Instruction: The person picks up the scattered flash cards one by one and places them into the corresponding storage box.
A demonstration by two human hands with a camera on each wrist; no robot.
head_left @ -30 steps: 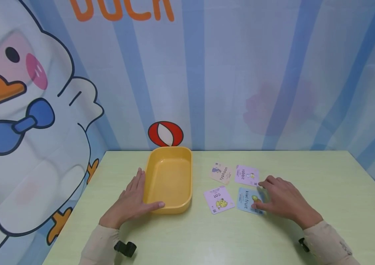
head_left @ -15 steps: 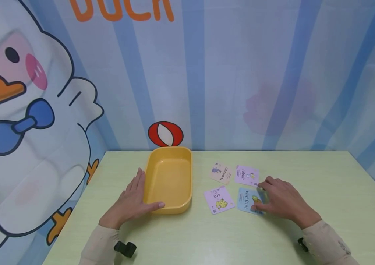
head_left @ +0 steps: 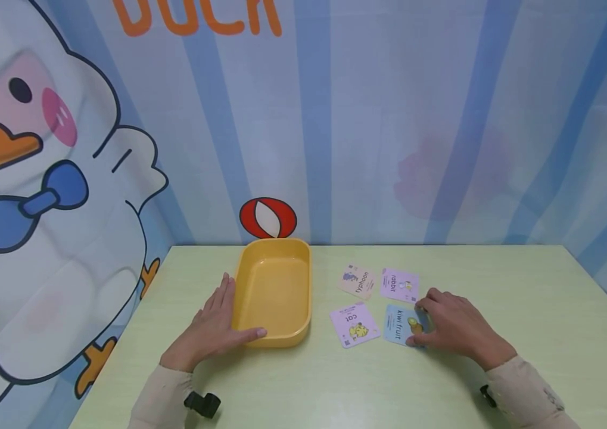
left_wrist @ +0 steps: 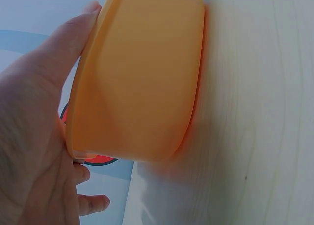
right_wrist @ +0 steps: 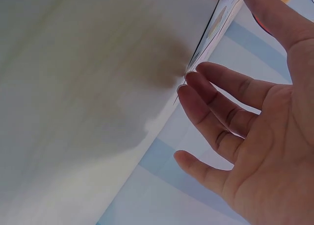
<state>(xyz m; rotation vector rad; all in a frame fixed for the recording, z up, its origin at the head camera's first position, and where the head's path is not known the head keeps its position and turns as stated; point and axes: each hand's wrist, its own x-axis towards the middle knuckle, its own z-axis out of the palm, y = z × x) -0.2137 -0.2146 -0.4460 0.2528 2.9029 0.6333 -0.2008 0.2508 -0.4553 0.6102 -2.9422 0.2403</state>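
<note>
A yellow plastic tray point(head_left: 273, 292) stands on the table. My left hand point(head_left: 209, 330) lies along its left side, fingers straight, thumb across the near rim corner; in the left wrist view the thumb and palm rest against the rim. To the right, my right hand point(head_left: 455, 326) is over the right part of a blue "kiwi fruit" card point(head_left: 397, 322). Its thumb is at the card's near edge and its fingertips near the far right corner. In the right wrist view those slightly bent fingers point(right_wrist: 201, 105) reach the card's edge; the card looks flat.
Near the kiwi card lie a purple "cat" card point(head_left: 355, 325), a purple "rabbit" card point(head_left: 400, 285) and a pale orange "typhoon" card point(head_left: 357, 281). Behind the table point(head_left: 335, 381) hangs a blue striped cloth point(head_left: 357, 119) with a duck print.
My right hand has shifted slightly left and its fingertips have come a little closer to the kiwi fruit card. The left hand, tray and other cards stay put.
</note>
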